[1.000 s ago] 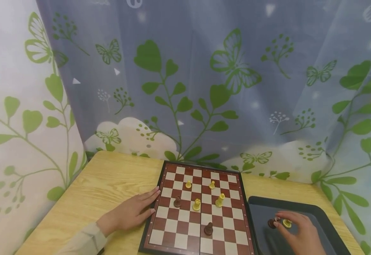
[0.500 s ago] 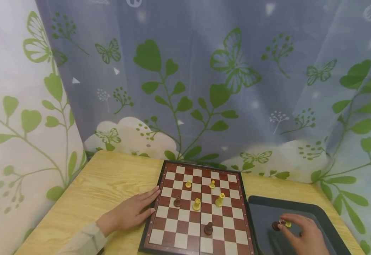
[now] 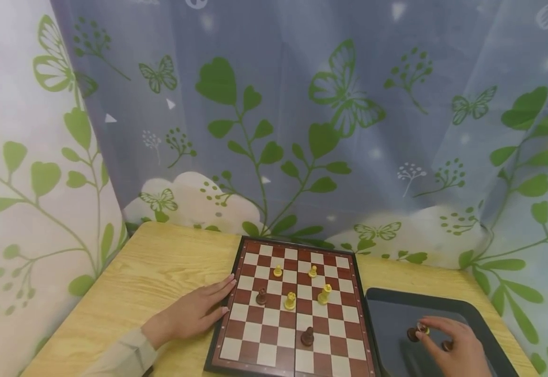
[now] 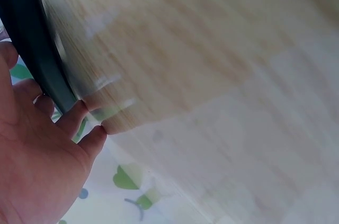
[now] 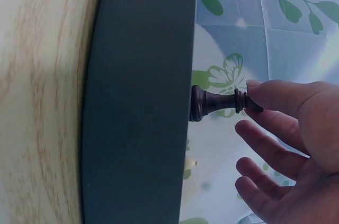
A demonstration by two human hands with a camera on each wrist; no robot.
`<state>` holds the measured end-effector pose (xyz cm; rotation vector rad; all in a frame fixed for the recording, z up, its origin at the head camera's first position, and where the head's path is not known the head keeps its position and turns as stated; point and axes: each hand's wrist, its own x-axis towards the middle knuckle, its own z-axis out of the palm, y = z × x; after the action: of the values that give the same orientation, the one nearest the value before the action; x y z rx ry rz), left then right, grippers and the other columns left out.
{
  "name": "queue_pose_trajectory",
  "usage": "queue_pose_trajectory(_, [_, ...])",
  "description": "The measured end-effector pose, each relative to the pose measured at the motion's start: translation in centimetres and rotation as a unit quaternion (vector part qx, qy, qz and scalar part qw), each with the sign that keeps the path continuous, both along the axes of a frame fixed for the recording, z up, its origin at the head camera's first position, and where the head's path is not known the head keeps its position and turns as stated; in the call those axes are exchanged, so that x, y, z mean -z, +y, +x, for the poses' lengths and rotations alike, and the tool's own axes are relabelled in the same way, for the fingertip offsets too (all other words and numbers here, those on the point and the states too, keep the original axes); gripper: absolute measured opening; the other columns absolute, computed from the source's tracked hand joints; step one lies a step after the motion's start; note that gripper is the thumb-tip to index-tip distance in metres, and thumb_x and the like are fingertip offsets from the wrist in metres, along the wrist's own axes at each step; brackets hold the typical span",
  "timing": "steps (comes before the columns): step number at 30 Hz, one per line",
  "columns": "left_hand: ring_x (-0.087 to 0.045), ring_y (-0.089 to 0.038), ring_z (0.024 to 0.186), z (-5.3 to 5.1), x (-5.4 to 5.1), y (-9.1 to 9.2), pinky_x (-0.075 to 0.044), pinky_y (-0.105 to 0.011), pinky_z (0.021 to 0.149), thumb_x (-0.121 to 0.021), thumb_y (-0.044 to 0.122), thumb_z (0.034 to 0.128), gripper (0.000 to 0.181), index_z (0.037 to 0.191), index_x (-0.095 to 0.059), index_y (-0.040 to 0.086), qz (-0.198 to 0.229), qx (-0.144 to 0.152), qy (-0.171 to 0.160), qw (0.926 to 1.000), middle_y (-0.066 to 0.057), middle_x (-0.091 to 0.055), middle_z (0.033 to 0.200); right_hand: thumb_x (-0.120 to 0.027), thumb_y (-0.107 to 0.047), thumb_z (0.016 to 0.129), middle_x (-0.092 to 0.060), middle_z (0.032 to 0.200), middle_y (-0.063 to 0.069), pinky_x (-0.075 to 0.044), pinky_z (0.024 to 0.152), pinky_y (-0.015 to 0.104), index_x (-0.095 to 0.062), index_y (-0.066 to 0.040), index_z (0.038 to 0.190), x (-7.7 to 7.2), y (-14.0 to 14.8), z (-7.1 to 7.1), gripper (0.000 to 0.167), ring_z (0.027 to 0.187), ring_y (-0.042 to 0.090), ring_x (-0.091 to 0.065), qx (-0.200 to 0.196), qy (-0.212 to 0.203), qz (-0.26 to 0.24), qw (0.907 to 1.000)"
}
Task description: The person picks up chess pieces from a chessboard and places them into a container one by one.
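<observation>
My right hand (image 3: 457, 346) is over the dark tray (image 3: 396, 299), thumb and finger pinching the top of a dark chess piece (image 3: 412, 334). In the right wrist view the hand (image 5: 296, 134) holds this dark piece (image 5: 214, 101) by its head, its base at the tray's rim line (image 5: 140, 97). My left hand (image 3: 189, 314) rests at the left edge of the chessboard (image 3: 269, 332), fingers extended; the left wrist view shows the hand (image 4: 42, 155) with its fingertips by the board's dark edge (image 4: 39, 44).
On the board stand yellow pieces (image 3: 290, 301), (image 3: 324, 294) and dark pieces (image 3: 261, 297), (image 3: 308, 336). Another dark piece (image 3: 447, 345) lies in the tray beside my right hand. A patterned curtain (image 3: 274, 125) hangs behind the wooden table (image 3: 175, 256).
My right hand has moved slightly right within the tray, with the dark piece shifting along with it. My left hand keeps its place at the board's edge.
</observation>
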<state>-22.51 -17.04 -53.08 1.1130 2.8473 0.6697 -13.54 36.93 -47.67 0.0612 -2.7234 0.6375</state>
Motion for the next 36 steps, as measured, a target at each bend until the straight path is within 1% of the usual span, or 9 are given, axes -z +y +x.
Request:
queue_pose_trajectory(3, [-0.038,-0.037,0.147,-0.2,0.1,0.1,-0.037,-0.059,0.115,-0.041,0.038,0.1099,0.06,0.159,-0.032,0.005,-0.001,0.002,0.001,1.0,-0.012,-0.028,0.166,-0.085,-0.003,0.078,-0.075,0.093,0.007,-0.037,0.044,0.022,-0.078,-0.009,0.103,0.4,0.4,0.1,0.026,0.068,-0.004,-0.052,-0.01,0.018,-0.009,0.9998])
queue_pose_trajectory(7, [-0.039,-0.038,0.146,-0.2,0.1,0.3,-0.037,-0.06,0.114,-0.042,0.037,0.1099,0.06,0.159,-0.032,0.004,0.002,0.007,0.003,1.0,-0.013,-0.029,0.166,-0.085,-0.001,0.076,-0.075,0.089,0.006,-0.034,0.042,0.022,-0.079,-0.009,0.101,0.6,0.7,0.3,0.026,0.051,0.0,-0.038,-0.018,0.036,-0.007,0.9991])
queue_pose_trajectory(10, [-0.039,-0.039,0.146,-0.2,0.0,0.4,-0.037,-0.061,0.114,-0.042,0.036,0.1099,0.059,0.158,-0.033,0.003,0.005,0.009,0.004,0.9999,-0.014,-0.029,0.166,-0.086,0.0,0.076,-0.075,0.089,0.008,-0.033,0.043,0.021,-0.079,-0.008,0.1,0.7,0.9,0.5,0.026,0.045,0.003,-0.032,-0.018,0.046,-0.002,0.9988])
queue_pose_trajectory(14, [-0.04,-0.041,0.145,-0.2,-0.1,0.5,-0.038,-0.062,0.113,-0.042,0.035,0.1099,0.059,0.158,-0.034,0.002,0.007,0.011,0.012,0.9998,-0.015,-0.03,0.165,-0.086,-0.001,0.076,-0.076,0.092,0.01,-0.035,0.046,0.022,-0.079,-0.006,0.101,0.5,1.2,0.8,0.027,0.049,0.002,-0.037,-0.009,0.045,-0.002,0.9989])
queue_pose_trajectory(17, [-0.039,-0.04,0.146,-0.2,-0.1,0.4,-0.037,-0.061,0.114,-0.042,0.035,0.1098,0.059,0.158,-0.033,0.003,0.007,0.008,0.008,0.9999,-0.015,-0.029,0.165,-0.086,-0.001,0.076,-0.076,0.092,0.011,-0.036,0.048,0.022,-0.079,-0.006,0.103,0.4,1.3,0.8,0.028,0.052,0.001,-0.042,-0.011,0.044,-0.004,0.999])
queue_pose_trajectory(24, [-0.038,-0.039,0.147,-0.2,0.0,0.1,-0.037,-0.06,0.115,-0.041,0.037,0.11,0.059,0.159,-0.032,0.004,0.001,0.0,-0.001,1.0,-0.012,-0.027,0.167,-0.086,-0.006,0.078,-0.076,0.093,0.006,-0.047,0.053,0.024,-0.079,-0.008,0.104,-0.1,1.5,0.6,0.026,0.068,-0.006,-0.055,-0.005,0.029,-0.002,0.9996])
queue_pose_trajectory(29, [-0.038,-0.039,0.147,-0.1,-0.2,0.1,-0.037,-0.06,0.115,-0.043,0.036,0.1097,0.059,0.159,-0.033,0.005,0.008,0.0,0.003,1.0,-0.012,-0.028,0.167,-0.088,-0.004,0.075,-0.075,0.087,0.001,-0.045,0.053,0.025,-0.08,-0.011,0.1,0.1,1.8,0.4,0.028,0.067,-0.006,-0.054,-0.008,0.058,0.009,0.9983])
queue_pose_trajectory(31, [-0.038,-0.039,0.146,-0.1,-0.3,0.1,-0.037,-0.061,0.115,-0.043,0.036,0.1097,0.059,0.158,-0.033,0.004,0.01,0.001,0.003,1.0,-0.012,-0.028,0.166,-0.089,-0.004,0.073,-0.074,0.085,0.0,-0.043,0.056,0.029,-0.08,-0.012,0.098,0.3,2.0,0.4,0.028,0.064,-0.004,-0.051,-0.007,0.072,0.017,0.9973])
queue_pose_trajectory(36, [-0.039,-0.04,0.146,0.0,-0.2,0.0,-0.037,-0.062,0.114,-0.043,0.035,0.1098,0.059,0.159,-0.033,0.004,0.008,0.003,0.001,1.0,-0.013,-0.029,0.166,-0.09,-0.006,0.072,-0.073,0.086,0.002,-0.044,0.076,0.047,-0.08,-0.011,0.095,0.8,2.2,0.5,0.026,0.067,0.002,-0.055,0.001,0.077,0.023,0.9967])
